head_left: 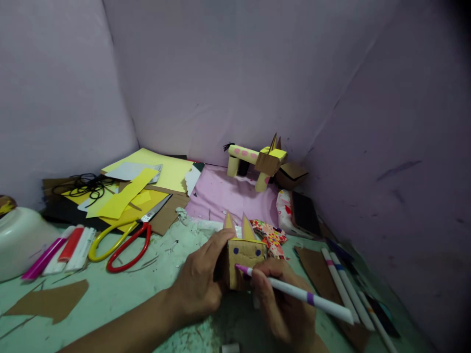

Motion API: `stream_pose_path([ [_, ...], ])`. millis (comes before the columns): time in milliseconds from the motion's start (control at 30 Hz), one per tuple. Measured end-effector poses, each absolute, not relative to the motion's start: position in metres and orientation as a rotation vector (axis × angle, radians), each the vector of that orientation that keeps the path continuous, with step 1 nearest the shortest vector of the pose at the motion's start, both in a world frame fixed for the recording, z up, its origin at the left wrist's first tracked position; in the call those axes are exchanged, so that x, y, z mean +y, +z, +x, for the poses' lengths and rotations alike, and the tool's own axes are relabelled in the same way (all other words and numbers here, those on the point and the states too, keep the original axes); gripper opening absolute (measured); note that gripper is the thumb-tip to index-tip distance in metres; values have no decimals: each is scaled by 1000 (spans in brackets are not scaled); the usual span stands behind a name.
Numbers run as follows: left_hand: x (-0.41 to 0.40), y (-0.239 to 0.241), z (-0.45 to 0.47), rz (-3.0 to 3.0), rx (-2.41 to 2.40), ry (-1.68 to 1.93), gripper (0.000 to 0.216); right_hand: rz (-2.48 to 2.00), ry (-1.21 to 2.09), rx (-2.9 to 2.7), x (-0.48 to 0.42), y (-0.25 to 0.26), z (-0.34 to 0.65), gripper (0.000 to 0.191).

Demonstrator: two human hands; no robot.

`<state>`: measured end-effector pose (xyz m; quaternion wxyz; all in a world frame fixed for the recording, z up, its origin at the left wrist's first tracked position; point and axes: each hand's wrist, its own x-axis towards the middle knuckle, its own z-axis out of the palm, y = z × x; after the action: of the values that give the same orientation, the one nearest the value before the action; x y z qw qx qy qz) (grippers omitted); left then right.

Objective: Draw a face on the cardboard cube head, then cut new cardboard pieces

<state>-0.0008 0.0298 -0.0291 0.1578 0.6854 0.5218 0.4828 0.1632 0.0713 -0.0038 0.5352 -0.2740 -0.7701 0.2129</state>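
A small cardboard animal head with two pointed ears and two dark blue eye dots faces me, low in the middle of the view. My left hand grips its left side, fingers closed around the cardboard. In my right hand is a purple marker with a white barrel, held like a pen. Its purple tip touches or nearly touches the face below the left eye. A dark spot under the right eye is partly covered by my fingers.
Scissors with yellow and red handles lie left, near capped markers and paper sheets. A cardboard-tube animal stands behind on pink cloth. A phone and white markers are at right.
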Motion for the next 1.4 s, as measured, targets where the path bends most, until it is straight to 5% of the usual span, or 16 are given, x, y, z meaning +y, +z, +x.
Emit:
stream_pose_path([
  [1400,31,-33,-1,1933,1532,1353,80,-631,580,-1799,71,-6,166,20],
])
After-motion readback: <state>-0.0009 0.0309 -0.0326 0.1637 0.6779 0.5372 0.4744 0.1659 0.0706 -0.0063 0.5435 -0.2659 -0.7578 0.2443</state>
